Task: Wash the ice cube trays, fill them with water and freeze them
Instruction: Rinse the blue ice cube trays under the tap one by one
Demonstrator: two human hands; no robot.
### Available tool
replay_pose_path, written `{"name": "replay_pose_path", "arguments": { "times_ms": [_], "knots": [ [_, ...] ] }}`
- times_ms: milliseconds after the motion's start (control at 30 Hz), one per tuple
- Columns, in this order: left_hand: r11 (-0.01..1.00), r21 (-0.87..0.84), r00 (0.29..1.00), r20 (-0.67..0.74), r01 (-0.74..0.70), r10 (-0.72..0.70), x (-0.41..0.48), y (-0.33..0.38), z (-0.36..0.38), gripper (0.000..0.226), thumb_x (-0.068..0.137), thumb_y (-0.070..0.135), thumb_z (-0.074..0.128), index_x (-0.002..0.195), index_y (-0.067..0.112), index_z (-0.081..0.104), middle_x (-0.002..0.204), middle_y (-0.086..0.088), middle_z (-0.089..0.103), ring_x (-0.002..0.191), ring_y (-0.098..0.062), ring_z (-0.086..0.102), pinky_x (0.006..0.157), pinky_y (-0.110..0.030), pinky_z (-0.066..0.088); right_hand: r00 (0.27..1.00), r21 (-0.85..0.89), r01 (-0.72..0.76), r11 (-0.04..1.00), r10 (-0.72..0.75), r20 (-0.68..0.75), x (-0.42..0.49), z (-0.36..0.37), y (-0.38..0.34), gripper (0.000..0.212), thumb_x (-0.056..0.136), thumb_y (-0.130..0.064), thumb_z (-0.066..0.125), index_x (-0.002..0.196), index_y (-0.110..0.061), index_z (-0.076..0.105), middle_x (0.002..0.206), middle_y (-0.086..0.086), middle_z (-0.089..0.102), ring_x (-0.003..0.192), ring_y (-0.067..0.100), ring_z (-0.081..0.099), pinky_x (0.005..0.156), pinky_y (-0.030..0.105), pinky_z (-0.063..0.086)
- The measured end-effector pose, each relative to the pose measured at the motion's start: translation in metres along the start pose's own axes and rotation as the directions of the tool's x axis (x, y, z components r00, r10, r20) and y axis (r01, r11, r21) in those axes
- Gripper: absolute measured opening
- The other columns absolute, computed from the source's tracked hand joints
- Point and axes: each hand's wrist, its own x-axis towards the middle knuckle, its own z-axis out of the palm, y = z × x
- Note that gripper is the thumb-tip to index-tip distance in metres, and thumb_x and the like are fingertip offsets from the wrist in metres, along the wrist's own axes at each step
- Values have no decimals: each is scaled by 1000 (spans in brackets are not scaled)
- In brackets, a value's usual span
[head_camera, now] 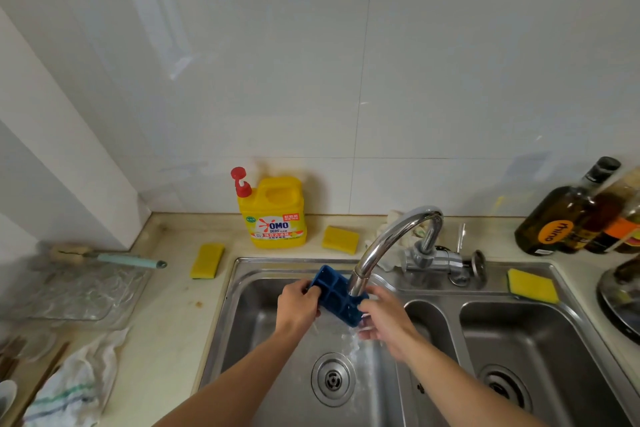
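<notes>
Where the surface [166, 315] runs up to the left wall, a bottle brush [104, 257] with a pale green handle lies above a clear textured glass tray [86, 291]. A white cloth [76, 381] with green stripes sits crumpled nearer the front edge. Just left of the sink [249, 333], a yellow sponge [207, 260] lies flat. Behind the sink's back rim, a yellow detergent bottle [273, 215] with a red pump stands against the tiled wall, and a second yellow sponge [340, 239] lies just to its right.

Over the left basin, the left hand [298, 305] grips the near left edge of the blue ice cube tray [334, 291], its fingers curled round the rim. The tray is tilted, its far end raised, and it sits directly under the spout of the chrome faucet [391, 239]. Its square compartments face up. The right hand [388, 319] holds the tray's lower right end, with the thumb on top and the fingers underneath. Water splashes off that end and down toward the drain [333, 378].

Further right, a third yellow sponge [533, 286] rests on the sink's rim above the right basin [540, 340]. Dark glass bottles [561, 218] stand together at the back right corner. A round metal lid [620, 298] is partly cut off by the right edge.
</notes>
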Motion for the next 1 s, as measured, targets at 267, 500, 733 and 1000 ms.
{"name": "replay_pose_path", "arguments": {
  "times_ms": [267, 500, 733, 1000],
  "knots": [
    [983, 159, 968, 248, -91, 49, 11, 33, -8, 24, 98, 11, 57, 120, 15, 67, 88, -4, 74, 63, -11, 71, 55, -20, 55, 999, -139, -44, 989, 41, -26, 2, 3, -2, 14, 98, -2, 53, 101, -3, 66, 73, 15, 70, 50, 20, 61, 50, 31, 50],
    [941, -214, 916, 360, 264, -175, -8, 10, 14, 30, 95, 10, 56, 125, 12, 56, 111, -15, 72, 101, -30, 71, 72, -36, 61, 985, -160, 26, 987, -52, -164, 0, 3, -6, 13, 96, -8, 57, 95, 3, 64, 59, 12, 63, 45, 20, 58, 44, 29, 44],
    [890, -308, 927, 277, 336, -254, -12, 2, 42, 22, 93, 3, 48, 107, 7, 65, 101, -23, 73, 96, -37, 71, 83, -50, 61, 987, -384, 53, 922, -108, -123, -9, 5, -10, 13, 93, -11, 57, 87, -1, 63, 65, 12, 71, 47, 19, 68, 45, 28, 53],
    [997, 41, 969, 234, 69, -77, -9, 4, 28, 21, 93, 9, 49, 107, 10, 64, 101, -12, 73, 95, -30, 70, 88, -47, 60, 999, -356, 48, 933, -54, -6, -9, 0, -12, 17, 91, -14, 60, 107, -12, 66, 96, 11, 75, 82, 25, 76, 69, 38, 65]
  ]
}}
